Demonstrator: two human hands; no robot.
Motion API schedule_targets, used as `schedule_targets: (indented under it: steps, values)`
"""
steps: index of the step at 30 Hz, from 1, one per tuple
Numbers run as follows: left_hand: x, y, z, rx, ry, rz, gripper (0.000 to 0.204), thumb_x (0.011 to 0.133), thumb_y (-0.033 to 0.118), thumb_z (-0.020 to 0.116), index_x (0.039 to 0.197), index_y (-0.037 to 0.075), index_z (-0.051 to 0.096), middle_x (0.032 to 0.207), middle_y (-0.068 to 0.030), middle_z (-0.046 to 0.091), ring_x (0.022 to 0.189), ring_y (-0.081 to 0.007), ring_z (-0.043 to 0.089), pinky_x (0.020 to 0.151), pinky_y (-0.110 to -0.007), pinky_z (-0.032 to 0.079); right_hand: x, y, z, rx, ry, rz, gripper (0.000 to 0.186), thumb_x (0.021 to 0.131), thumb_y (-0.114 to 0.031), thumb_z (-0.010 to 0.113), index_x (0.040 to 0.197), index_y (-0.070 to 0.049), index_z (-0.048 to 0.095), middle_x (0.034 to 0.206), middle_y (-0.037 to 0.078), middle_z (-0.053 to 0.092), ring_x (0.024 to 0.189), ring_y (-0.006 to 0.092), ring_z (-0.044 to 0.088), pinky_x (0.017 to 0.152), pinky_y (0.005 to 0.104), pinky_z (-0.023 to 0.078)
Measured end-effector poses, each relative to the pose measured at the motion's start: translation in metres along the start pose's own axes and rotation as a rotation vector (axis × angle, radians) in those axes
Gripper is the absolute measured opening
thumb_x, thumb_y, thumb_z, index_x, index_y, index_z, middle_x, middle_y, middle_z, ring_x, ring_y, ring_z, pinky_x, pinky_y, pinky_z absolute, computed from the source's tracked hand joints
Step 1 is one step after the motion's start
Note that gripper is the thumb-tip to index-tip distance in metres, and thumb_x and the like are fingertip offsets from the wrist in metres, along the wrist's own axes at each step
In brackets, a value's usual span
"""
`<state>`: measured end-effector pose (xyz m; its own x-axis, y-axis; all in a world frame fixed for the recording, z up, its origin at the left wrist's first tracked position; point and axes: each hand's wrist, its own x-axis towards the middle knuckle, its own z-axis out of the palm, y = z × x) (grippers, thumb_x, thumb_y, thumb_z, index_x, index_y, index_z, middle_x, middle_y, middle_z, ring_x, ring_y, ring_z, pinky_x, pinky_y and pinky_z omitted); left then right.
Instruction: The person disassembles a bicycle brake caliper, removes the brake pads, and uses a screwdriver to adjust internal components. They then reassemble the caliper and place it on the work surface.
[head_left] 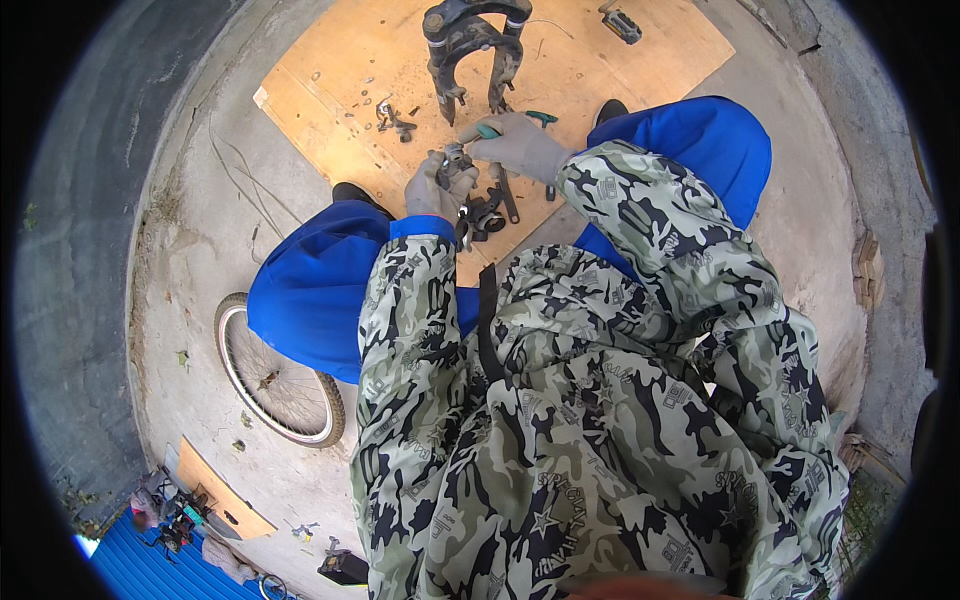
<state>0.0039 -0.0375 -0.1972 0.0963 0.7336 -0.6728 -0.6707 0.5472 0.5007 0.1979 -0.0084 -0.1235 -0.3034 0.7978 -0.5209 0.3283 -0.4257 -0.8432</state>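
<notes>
My left hand, in a pale grey work glove, is closed around a small grey metal bicycle part; its exact kind is too small to tell. My right hand, gloved alike, grips a tool with a green handle, its far end near that part. Whether the two touch I cannot tell. Just below the hands lie dark bicycle parts and a flat wrench. A tool with a green T-handle lies beyond my right hand.
A black bicycle fork stands on the wooden board. Small metal parts and scattered bits lie left of it, a pedal far right. A spoked wheel lies on the concrete floor by my left knee.
</notes>
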Motion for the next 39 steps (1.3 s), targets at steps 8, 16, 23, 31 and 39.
schedule_targets:
  steps: [8, 16, 23, 31, 39]
  values:
    - [0.009, 0.003, 0.0, 0.144, -0.043, -0.007, 0.026, 0.105, 0.027, 0.057, 0.112, 0.003, 0.062, 0.102, -0.0105, 0.07, 0.09, -0.0222, 0.071, 0.075, -0.032, 0.064, 0.001, 0.0, 0.005, -0.445, 0.093, -0.23, 0.059, 0.081, -0.045, 0.069, 0.128, -0.009, 0.068, 0.12, 0.019, 0.07, 0.113, 0.0336, 0.067, 0.099, 0.0402, 0.051]
    - [0.033, -0.004, -0.003, -0.028, 0.011, -0.033, 0.027, 0.105, 0.027, 0.058, 0.11, 0.0, 0.058, 0.111, -0.0156, 0.068, 0.102, -0.0326, 0.069, 0.09, -0.04, 0.061, 0.024, 0.017, -0.009, -0.195, 0.129, -0.129, 0.051, 0.081, -0.047, 0.071, 0.109, -0.004, 0.07, 0.099, 0.014, 0.07, 0.092, 0.0251, 0.066, 0.084, 0.0371, 0.051]
    - [0.044, -0.009, -0.009, 0.047, 0.074, 0.02, 0.027, 0.103, 0.016, 0.058, 0.123, -0.003, 0.057, 0.125, -0.0197, 0.061, 0.113, -0.0343, 0.064, 0.098, -0.046, 0.058, 0.023, 0.014, -0.015, -0.134, 0.172, -0.172, 0.052, 0.08, -0.05, 0.072, 0.104, -0.004, 0.071, 0.095, 0.01, 0.069, 0.087, 0.0233, 0.064, 0.083, 0.0358, 0.049]
    - [0.025, -0.008, -0.003, 0.43, 0.15, 0.162, 0.033, 0.093, 0.001, 0.07, 0.124, -0.002, 0.063, 0.118, -0.0115, 0.065, 0.103, -0.023, 0.066, 0.091, -0.041, 0.061, 0.014, 0.001, -0.018, -0.233, 0.194, -0.06, 0.058, 0.079, -0.058, 0.069, 0.106, -0.007, 0.072, 0.105, 0.013, 0.07, 0.097, 0.0286, 0.066, 0.09, 0.0398, 0.049]
    - [0.027, -0.014, -0.005, 0.417, 0.22, 0.126, 0.028, 0.089, 0.006, 0.078, 0.116, 0.001, 0.068, 0.104, -0.0067, 0.069, 0.091, -0.0175, 0.067, 0.081, -0.034, 0.062, 0.01, 0.001, -0.022, -0.26, 0.177, -0.053, 0.061, 0.078, -0.059, 0.068, 0.11, -0.008, 0.072, 0.109, 0.014, 0.069, 0.103, 0.0296, 0.066, 0.094, 0.0404, 0.048]
